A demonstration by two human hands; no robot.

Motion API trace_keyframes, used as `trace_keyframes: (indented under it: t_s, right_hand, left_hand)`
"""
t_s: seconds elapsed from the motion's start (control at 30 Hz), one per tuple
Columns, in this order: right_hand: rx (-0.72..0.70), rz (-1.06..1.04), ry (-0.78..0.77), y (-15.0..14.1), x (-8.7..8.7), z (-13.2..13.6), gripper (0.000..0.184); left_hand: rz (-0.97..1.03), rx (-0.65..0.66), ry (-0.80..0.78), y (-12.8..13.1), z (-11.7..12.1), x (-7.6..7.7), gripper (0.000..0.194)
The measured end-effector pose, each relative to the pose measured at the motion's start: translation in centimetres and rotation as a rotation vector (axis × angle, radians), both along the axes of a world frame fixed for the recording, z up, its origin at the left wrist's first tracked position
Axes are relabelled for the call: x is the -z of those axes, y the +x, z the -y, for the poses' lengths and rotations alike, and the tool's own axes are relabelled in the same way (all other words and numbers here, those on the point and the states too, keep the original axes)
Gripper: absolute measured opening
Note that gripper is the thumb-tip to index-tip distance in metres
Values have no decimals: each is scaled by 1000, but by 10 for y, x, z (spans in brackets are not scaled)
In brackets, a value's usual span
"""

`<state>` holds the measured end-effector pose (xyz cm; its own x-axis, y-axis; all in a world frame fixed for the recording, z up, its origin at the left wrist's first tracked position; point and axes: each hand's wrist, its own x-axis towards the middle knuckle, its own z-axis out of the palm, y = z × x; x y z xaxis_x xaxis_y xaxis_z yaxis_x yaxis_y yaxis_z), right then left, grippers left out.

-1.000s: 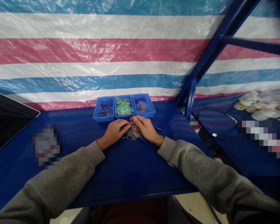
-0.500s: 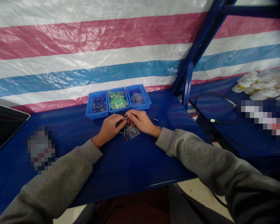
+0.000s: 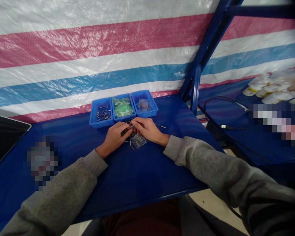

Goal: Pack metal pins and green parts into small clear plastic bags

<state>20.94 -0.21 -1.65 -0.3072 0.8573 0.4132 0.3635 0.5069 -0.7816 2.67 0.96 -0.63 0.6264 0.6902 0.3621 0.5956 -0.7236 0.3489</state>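
Observation:
My left hand [image 3: 115, 135] is closed, thumb and fingers pinched together, with a bit of green showing under its fingers. Against its fingertips, my right hand [image 3: 148, 128] is also closed in a pinch. Whatever small piece lies between the fingers is mostly hidden. Just below the hands, a clear plastic bag [image 3: 139, 141] with small brass-coloured pieces lies on the blue table [image 3: 142, 173]. Several thin metal pieces [image 3: 132, 146] are scattered at its left. A slim metal rod [image 3: 161, 126] sticks out beyond my right hand.
Behind the hands stand three blue bins: one with metal pieces [image 3: 91, 118], one with green packets [image 3: 123, 107], one with small clear bags [image 3: 144, 105]. A dark screen [image 3: 7, 137] is at far left. White bottles [image 3: 272, 87] and a black cable [image 3: 206, 106] lie right.
Both hands stay together in nearly the same spot over the table, with only slight finger movement. The camera view has shifted a little.

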Motion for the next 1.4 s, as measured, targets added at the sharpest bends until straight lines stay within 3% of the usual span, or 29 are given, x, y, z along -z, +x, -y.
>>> trace_keyframes:
  t_s: [0.23,0.57,0.8,1.1,1.23,1.4]
  right_hand:
    - [45,1,7,-3,0,3,23]
    - [132,-51,123,-4,-1,2,32]
    - [57,-199,-10,-3,6,2,29]
    - [67,-148,194,-4,4,4,28]
    - [80,-143,207,-5,2,4,16]
    - [132,-111,163,-6,4,3,19]
  left_hand:
    - [101,-55,-34,-5,1,1,19]
    - [348,-141,56,-9,6,2,19]
    - [379,-122,24,-9,8,-1,14]
    - [420,-143,-36,-9,8,-4,14]
    - [432,-141,-80,-9,8,-6,16]
    - [381,-69,-68,-8,8,-7,18]
